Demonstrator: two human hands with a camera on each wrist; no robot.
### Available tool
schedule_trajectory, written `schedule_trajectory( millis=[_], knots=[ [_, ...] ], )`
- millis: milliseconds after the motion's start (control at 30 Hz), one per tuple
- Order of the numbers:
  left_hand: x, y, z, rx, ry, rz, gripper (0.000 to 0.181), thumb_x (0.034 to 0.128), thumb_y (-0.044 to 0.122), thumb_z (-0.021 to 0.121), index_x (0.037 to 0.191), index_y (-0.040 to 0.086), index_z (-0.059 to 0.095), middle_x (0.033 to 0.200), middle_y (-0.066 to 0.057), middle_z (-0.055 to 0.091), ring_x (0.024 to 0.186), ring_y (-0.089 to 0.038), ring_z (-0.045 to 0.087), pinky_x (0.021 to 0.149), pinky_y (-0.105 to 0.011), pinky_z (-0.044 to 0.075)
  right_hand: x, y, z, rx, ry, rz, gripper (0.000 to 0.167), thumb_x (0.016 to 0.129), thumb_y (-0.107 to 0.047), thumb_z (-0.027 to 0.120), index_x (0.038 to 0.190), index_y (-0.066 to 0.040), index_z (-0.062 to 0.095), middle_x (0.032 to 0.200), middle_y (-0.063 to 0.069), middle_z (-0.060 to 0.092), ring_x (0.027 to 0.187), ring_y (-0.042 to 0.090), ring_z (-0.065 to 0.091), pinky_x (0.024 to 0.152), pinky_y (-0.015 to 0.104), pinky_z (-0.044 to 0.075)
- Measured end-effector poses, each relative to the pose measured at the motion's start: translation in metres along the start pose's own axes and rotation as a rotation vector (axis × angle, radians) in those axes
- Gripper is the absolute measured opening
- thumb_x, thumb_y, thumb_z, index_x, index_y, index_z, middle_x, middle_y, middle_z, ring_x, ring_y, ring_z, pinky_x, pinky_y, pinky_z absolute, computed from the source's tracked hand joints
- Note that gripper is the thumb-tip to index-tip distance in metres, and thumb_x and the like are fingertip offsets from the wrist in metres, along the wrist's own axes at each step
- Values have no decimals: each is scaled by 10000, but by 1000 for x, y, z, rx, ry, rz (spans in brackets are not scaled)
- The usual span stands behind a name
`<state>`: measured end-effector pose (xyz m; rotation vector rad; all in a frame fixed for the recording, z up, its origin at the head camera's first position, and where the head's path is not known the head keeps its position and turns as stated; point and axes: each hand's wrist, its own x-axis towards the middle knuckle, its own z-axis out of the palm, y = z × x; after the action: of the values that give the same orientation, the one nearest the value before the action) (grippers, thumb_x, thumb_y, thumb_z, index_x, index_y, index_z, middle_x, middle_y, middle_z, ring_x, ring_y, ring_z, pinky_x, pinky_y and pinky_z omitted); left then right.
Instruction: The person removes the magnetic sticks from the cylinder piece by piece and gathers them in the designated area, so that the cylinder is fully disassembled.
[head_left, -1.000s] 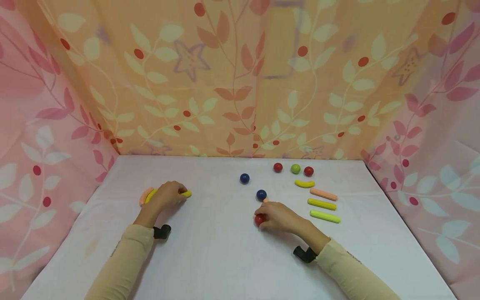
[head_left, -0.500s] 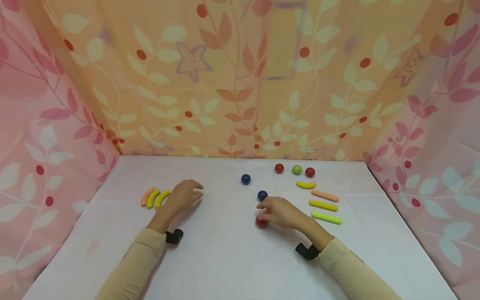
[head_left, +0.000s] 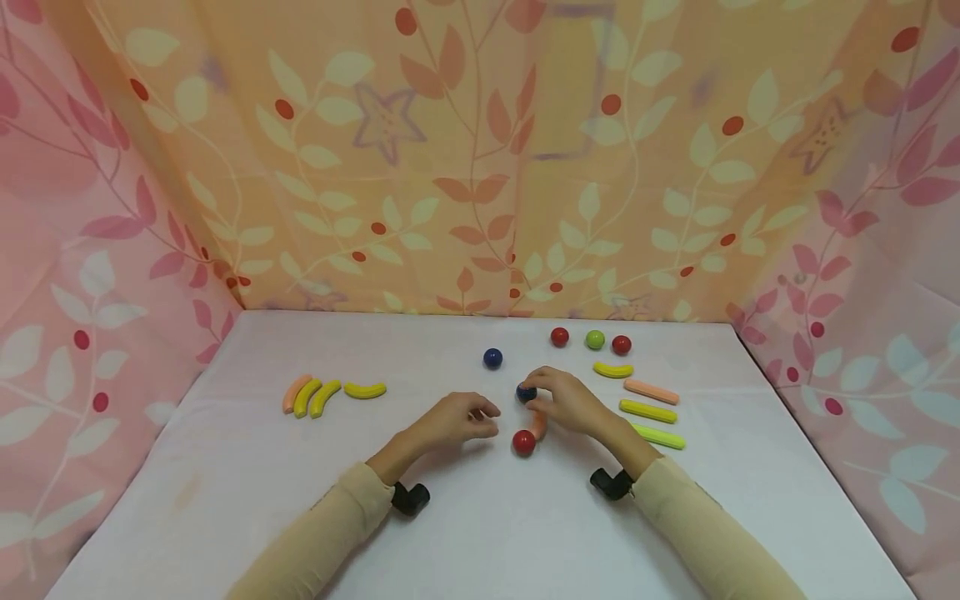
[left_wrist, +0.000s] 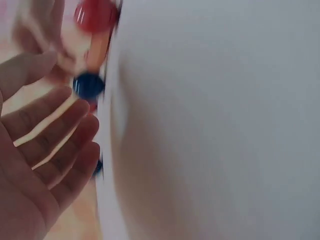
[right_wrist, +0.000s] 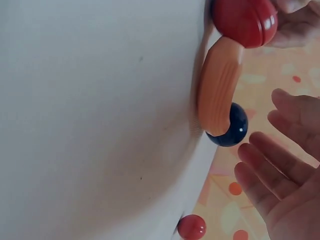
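Note:
My left hand (head_left: 446,425) hovers left of a red ball (head_left: 523,442), fingers loosely bent and apart; in the left wrist view its fingers (left_wrist: 70,140) hold nothing. My right hand (head_left: 573,402) is at a dark blue ball (head_left: 526,394), partly covering it. The right wrist view has its relaxed fingers (right_wrist: 270,170) beside that blue ball (right_wrist: 237,127), not curled round it; contact is unclear. A curved orange piece (head_left: 538,423) lies between the red and blue balls, its far part hidden by the right hand.
At left lie an orange curved piece (head_left: 297,394) and several yellow ones (head_left: 365,391). Another blue ball (head_left: 492,358) sits farther back. Red and green balls (head_left: 595,339) line the back right, above a yellow curved piece (head_left: 612,370) and straight sticks (head_left: 648,410).
My left hand has left the yellow curved piece at left and moved right towards the middle. My right hand has gone from the red ball to the blue ball behind it.

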<state>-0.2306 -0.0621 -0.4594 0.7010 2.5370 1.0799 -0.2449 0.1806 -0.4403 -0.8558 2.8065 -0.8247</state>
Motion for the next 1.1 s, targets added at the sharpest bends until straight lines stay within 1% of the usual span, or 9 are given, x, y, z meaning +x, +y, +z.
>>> schedule_trajectory(
  millis=[100, 167, 267, 367, 467, 700, 867, 1000, 1100],
  knots=[
    [6, 14, 13, 0, -36, 17, 292, 867, 245, 733, 1117, 95, 713, 1015, 8, 708, 862, -92, 606, 751, -229, 500, 5, 1, 1, -28, -20, 5, 319, 905, -137, 678, 1211, -48, 669, 1270, 116, 621, 1207, 297, 575, 1051, 483, 451],
    [9, 22, 21, 13, -39, 28, 284, 864, 254, 737, 1104, 104, 716, 1003, 10, 717, 850, -85, 628, 746, -217, 502, 7, 1, 1, -47, -39, 4, 318, 905, -120, 673, 1213, -38, 667, 1288, 128, 615, 1226, 308, 566, 1060, 487, 442],
    [11, 32, 30, 45, -30, 24, 281, 845, 284, 758, 1074, 124, 722, 970, 25, 724, 819, -63, 632, 735, -206, 495, 10, 0, 1, -68, -59, 3, 290, 902, -72, 657, 1187, -23, 677, 1267, 139, 622, 1209, 321, 572, 1052, 496, 445],
    [12, 36, 36, 87, -22, 25, 270, 833, 306, 771, 1043, 142, 724, 929, 57, 712, 792, -29, 596, 729, -187, 471, 10, 2, 1, -77, -59, 8, 271, 884, -20, 650, 1153, -15, 689, 1208, 135, 633, 1152, 314, 587, 1027, 494, 461],
    [12, 36, 39, 113, -20, 33, 263, 822, 310, 782, 1019, 145, 724, 882, 70, 700, 778, -22, 580, 718, -183, 463, 9, 4, 1, -80, -51, 36, 270, 862, -9, 667, 1129, -25, 700, 1137, 112, 636, 1074, 278, 597, 989, 468, 491],
    [8, 29, 30, 113, -28, -22, 253, 829, 257, 774, 1048, 140, 721, 889, 61, 687, 800, -48, 590, 714, -189, 474, 0, 9, 1, -134, -34, 91, 281, 830, -87, 744, 1106, -42, 712, 1008, 58, 605, 909, 180, 569, 861, 381, 533],
    [4, 22, 20, 91, 1, -24, 252, 833, 191, 756, 1071, 115, 719, 912, 26, 684, 816, -83, 590, 716, -214, 481, -8, 9, 2, -142, -41, 109, 293, 845, -140, 741, 1121, -51, 706, 1046, 58, 622, 939, 188, 593, 884, 394, 532],
    [3, 16, 15, 77, 18, -28, 263, 844, 160, 742, 1098, 98, 710, 957, 0, 683, 854, -110, 587, 750, -245, 492, -12, 7, 3, -130, -57, 88, 276, 861, -144, 726, 1119, -48, 702, 1073, 64, 648, 981, 208, 616, 920, 423, 527],
    [3, 12, 13, 58, 29, -51, 277, 853, 141, 729, 1123, 87, 699, 985, -15, 681, 877, -125, 586, 774, -272, 502, -16, 5, 5, -126, -65, 68, 254, 864, -141, 723, 1101, -53, 708, 1060, 51, 652, 978, 199, 619, 920, 417, 527]
  ],
)
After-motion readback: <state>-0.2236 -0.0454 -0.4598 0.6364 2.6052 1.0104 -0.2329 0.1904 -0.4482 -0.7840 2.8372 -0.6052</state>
